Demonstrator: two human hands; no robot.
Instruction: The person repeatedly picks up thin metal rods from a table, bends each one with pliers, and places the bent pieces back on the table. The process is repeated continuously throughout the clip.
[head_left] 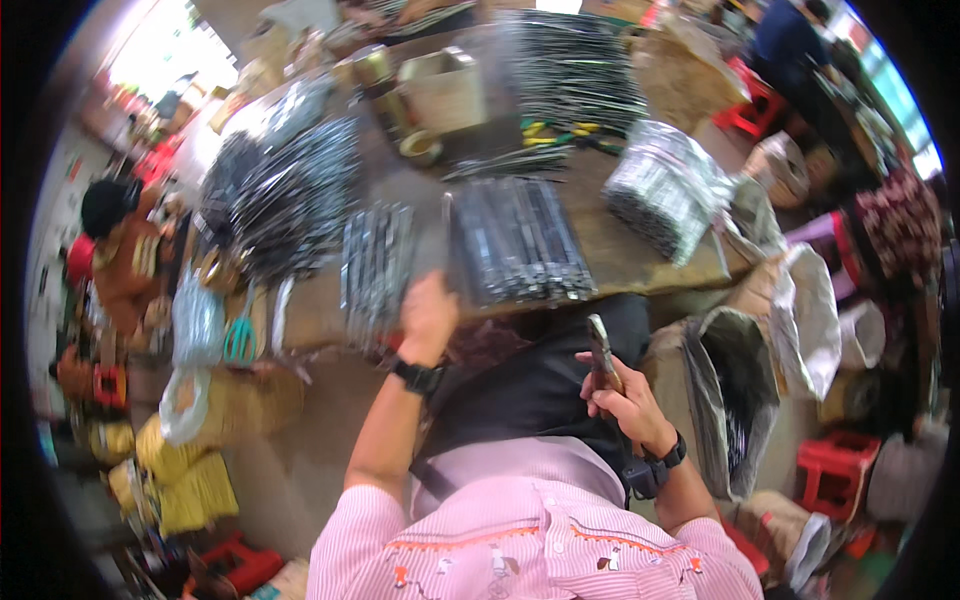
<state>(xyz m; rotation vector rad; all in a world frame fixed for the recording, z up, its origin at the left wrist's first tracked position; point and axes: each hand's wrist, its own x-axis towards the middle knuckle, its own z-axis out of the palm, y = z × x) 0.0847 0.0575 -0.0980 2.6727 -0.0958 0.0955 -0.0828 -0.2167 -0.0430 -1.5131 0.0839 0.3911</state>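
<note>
My left hand [428, 312] is at the table's near edge, beside a small row of thin, shiny metal rods [377, 262]. Motion smears its fingers, and I cannot see whether it touches the rods. Right of it lies a wider row of dark rods [520, 240] in clear plastic wrap. Over my lap, my right hand [622, 395] is closed around a slim, dark phone-like object [601, 350], tilted upward and seen nearly edge-on. Its exact kind is not clear.
A large heap of rods [300, 195] covers the table's left; a wrapped bundle [665, 190] sits right. Behind are a cream container [443, 90], tape roll [421, 149] and yellow-handled pliers [560, 132]. An open sack [725, 400] and red stool [837, 475] stand right. Other people sit nearby.
</note>
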